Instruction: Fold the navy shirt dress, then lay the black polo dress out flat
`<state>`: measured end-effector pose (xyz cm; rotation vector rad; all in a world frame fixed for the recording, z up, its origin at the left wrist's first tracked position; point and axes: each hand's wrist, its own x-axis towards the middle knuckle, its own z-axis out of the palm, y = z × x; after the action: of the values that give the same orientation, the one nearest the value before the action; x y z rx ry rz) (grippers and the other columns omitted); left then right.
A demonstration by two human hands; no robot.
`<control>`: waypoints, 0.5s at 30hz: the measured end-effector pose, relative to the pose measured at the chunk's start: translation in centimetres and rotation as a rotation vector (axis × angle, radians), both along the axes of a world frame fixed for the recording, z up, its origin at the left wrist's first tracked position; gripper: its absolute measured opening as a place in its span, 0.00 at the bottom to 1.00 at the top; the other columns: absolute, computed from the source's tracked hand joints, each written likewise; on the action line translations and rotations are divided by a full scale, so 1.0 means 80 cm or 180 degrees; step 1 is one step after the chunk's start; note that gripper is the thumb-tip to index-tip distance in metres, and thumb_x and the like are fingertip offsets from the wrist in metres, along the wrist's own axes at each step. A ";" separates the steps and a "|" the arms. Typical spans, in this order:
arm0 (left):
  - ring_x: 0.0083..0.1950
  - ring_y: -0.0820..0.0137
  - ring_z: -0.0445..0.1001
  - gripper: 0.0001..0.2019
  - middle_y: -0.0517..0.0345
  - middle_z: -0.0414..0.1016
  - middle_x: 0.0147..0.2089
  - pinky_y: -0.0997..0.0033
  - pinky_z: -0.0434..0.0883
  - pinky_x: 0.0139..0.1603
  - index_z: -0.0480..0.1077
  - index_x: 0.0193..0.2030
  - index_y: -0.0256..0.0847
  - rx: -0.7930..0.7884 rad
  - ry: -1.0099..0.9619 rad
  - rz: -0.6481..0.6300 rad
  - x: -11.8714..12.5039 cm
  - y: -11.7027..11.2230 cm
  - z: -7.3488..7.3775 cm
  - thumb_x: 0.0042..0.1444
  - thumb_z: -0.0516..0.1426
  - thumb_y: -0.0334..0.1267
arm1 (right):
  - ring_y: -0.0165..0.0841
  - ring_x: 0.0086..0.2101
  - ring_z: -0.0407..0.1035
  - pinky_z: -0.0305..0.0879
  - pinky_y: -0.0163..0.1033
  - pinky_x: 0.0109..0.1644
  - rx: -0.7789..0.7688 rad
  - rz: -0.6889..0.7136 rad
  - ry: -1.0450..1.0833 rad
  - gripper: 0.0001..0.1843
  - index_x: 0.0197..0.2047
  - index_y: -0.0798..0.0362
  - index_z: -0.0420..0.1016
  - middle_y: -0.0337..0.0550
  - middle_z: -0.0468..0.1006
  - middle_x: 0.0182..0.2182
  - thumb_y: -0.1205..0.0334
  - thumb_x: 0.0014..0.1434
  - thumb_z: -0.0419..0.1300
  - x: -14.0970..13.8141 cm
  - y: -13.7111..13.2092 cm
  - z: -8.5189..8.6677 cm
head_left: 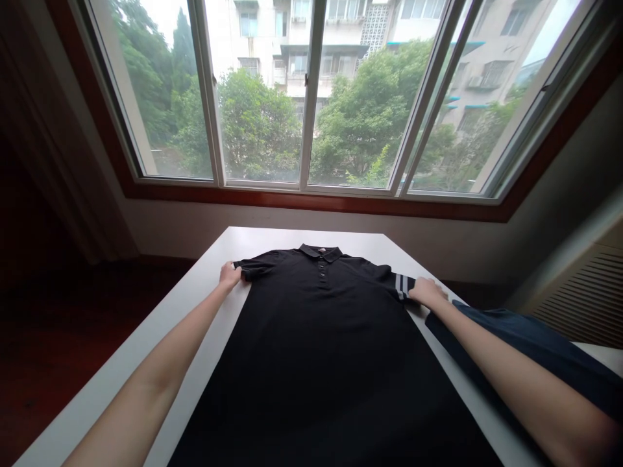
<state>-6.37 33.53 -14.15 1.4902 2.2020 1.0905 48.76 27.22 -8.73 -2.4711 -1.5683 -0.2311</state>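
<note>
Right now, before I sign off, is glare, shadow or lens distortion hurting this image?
In the head view, the window is bright but readable, the room's left side sinks into shadow, the black polo shirt shows little fold detail, the wide lens splays the white table; the left hand and right hand look sharp.

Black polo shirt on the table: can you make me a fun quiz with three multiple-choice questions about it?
1. Where is the right hand?
A) on the collar
B) on the striped sleeve
C) on the window

2. What colour is the polo shirt?
A) red
B) white
C) black

3. How does it lie on the white table?
A) spread flat
B) rolled up
C) in a ball

Answers:
1: B, the hand touches that sleeve's end.
2: C, the fabric looks black.
3: A, its body and sleeves stretch out.
</note>
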 end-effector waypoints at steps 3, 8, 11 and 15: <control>0.65 0.57 0.62 0.20 0.36 0.66 0.60 0.62 0.60 0.65 0.64 0.57 0.28 0.0140 0.0108 -0.0057 0.014 -0.008 -0.010 0.61 0.50 0.37 | 0.52 0.50 0.68 0.66 0.53 0.50 -0.0135 0.0353 -0.0155 0.21 0.52 0.63 0.73 0.65 0.72 0.50 0.69 0.54 0.54 -0.037 -0.007 -0.011; 0.72 0.54 0.46 0.28 0.36 0.49 0.70 0.54 0.50 0.71 0.55 0.65 0.29 0.0387 0.0563 -0.0435 0.040 -0.068 -0.028 0.63 0.50 0.46 | 0.43 0.63 0.54 0.53 0.49 0.65 -0.0147 0.1403 -0.0226 0.28 0.65 0.58 0.60 0.54 0.57 0.65 0.55 0.65 0.47 -0.120 -0.057 -0.061; 0.73 0.52 0.43 0.33 0.35 0.42 0.72 0.49 0.49 0.70 0.49 0.68 0.30 0.0211 0.0939 -0.0956 0.048 -0.141 -0.026 0.63 0.51 0.48 | 0.41 0.64 0.53 0.49 0.50 0.67 -0.0119 0.1736 0.0023 0.28 0.65 0.57 0.60 0.51 0.59 0.65 0.52 0.67 0.43 -0.145 -0.093 -0.092; 0.72 0.55 0.47 0.29 0.42 0.45 0.72 0.52 0.51 0.71 0.54 0.67 0.36 -0.0120 0.1282 -0.1722 0.046 -0.248 -0.004 0.64 0.51 0.47 | 0.39 0.64 0.52 0.49 0.47 0.67 -0.0102 0.1671 0.0170 0.31 0.66 0.57 0.60 0.51 0.59 0.65 0.49 0.67 0.41 -0.142 -0.105 -0.111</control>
<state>-2.71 13.68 -14.50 2.2609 1.8290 0.6075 37.42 18.84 -17.57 -1.9693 -2.1289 -0.0539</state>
